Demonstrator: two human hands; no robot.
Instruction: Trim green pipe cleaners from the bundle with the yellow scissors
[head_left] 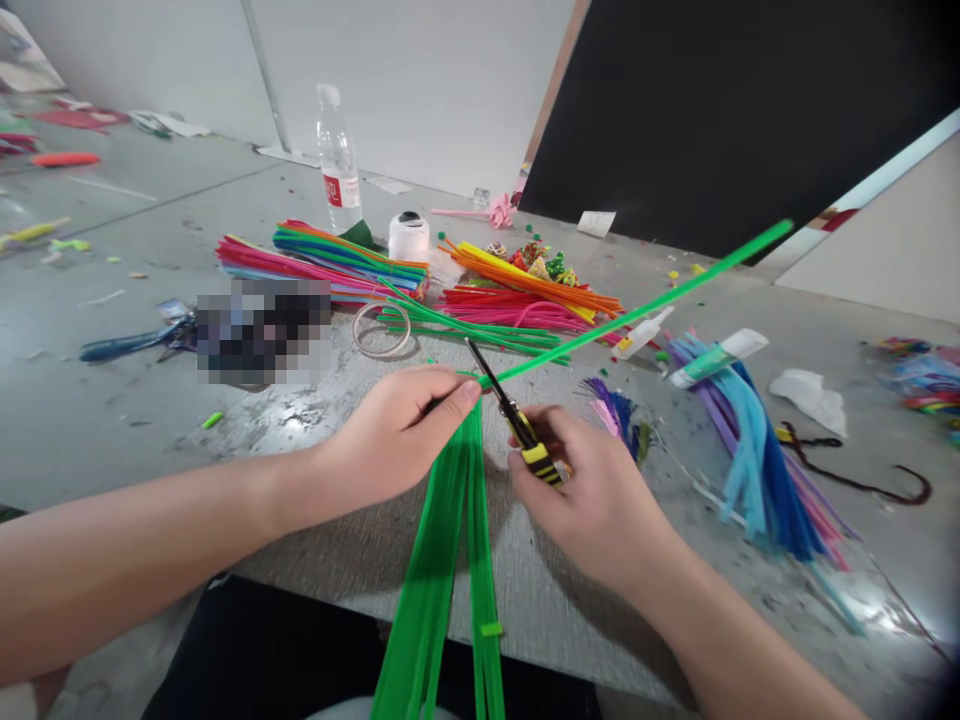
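"What's held?"
"Left hand (397,430) pinches a green stem (637,319), slanting above the surface (135,420); right hand (592,490) grips a yellow-and-black tool (534,448) at it."
"Step?"
"Apparently positioning tool against stem; the next move calls for steady pinching."

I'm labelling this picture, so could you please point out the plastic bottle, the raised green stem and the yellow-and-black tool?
Plastic bottle (339,152): head view, clear body above the label.
Raised green stem (637,312): head view, middle of its length.
Yellow-and-black tool (535,454): head view, its handle.
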